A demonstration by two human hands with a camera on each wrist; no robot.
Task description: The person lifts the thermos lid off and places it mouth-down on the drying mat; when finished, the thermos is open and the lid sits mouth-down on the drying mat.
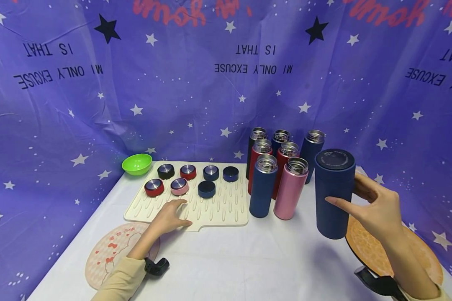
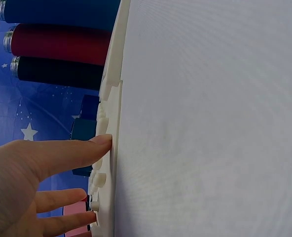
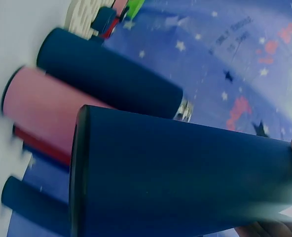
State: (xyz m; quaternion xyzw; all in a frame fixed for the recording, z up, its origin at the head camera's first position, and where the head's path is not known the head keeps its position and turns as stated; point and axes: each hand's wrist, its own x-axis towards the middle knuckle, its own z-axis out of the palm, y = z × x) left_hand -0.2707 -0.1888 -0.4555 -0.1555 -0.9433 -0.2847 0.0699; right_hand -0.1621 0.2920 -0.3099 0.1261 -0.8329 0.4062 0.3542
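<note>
My right hand holds a dark blue bottle above the table, thumb and fingers around its side. A black disc with faint print faces up at its top end. The right wrist view shows the same blue bottle close up, a dark rim at its left end. Over the front edge of a cream ridged mat, my left hand spreads its thumb and fingers, gripping nothing. Nearest to it are a pink lid and a blue lid; contact with the mat cannot be told.
Several more lids, including a black lid, lie on the mat. Open bottles stand right of it, the pink bottle and a blue bottle foremost. A green bowl, a pink round placemat and an orange placemat lie around.
</note>
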